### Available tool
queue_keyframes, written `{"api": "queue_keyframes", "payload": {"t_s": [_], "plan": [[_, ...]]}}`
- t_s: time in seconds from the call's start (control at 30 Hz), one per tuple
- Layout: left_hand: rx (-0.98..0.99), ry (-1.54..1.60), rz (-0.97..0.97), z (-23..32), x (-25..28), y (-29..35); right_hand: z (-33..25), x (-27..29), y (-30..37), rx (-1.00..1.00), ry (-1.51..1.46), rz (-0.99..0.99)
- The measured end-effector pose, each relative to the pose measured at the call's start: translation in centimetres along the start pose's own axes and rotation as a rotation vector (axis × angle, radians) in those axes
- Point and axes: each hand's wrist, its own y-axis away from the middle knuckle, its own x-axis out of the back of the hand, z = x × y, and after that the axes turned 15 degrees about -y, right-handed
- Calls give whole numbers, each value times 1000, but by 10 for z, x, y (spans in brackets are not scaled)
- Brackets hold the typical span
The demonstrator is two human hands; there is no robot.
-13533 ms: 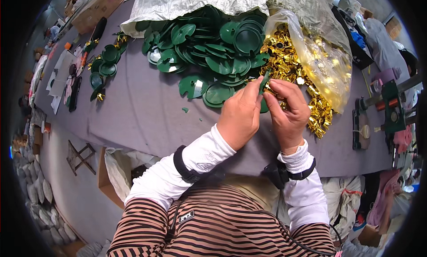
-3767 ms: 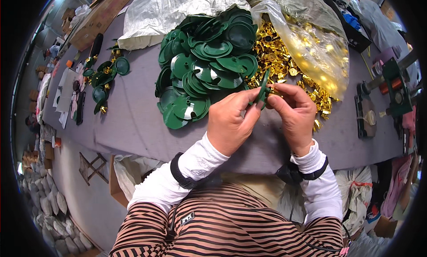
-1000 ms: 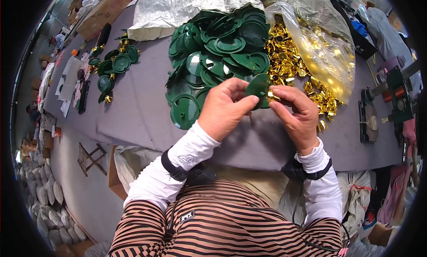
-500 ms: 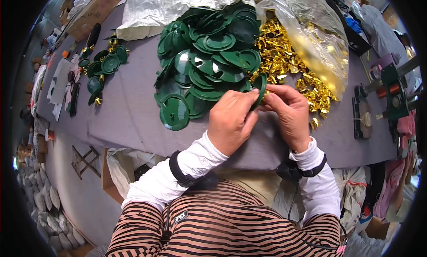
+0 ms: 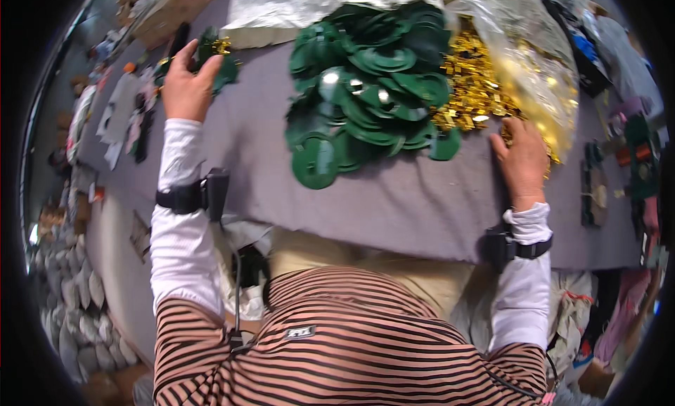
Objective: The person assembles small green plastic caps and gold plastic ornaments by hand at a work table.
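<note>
Label (image 5: 300, 332) on striped shirt (image 5: 365, 360), blurry

I see a pink-and-black striped shirt (image 5: 365, 364), lower centre, white fabric sleeves (image 5: 179, 262), black forearm straps (image 5: 179, 198) and a thin grey cable (image 5: 237, 293).

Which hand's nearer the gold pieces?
Right. The right hand is at the near edge of the gold pieces; the left hand is far left, past the green discs.

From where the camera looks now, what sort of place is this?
Probably a workshop: a heap of green discs and a pile of gold pieces lie on a grey table, with grey sack-like bundles piled nearby.
</note>
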Motion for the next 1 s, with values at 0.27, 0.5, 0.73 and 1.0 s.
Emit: {"api": "queue_keyframes", "payload": {"t_s": [0.27, 0.5, 0.73, 1.0], "plan": [[-258, -109, -530, 79, 19, 132, 0, -6, 0, 145, -452, 118], [221, 175, -822, 98, 15, 127, -27, -10, 17, -112, -1259, 70], [259, 552, -772, 134, -26, 108, -49, -15, 17, -136, -1383, -123], [-214, 307, -461, 151, -42, 127, -58, -8, 17, -215, -1616, -317]]}}
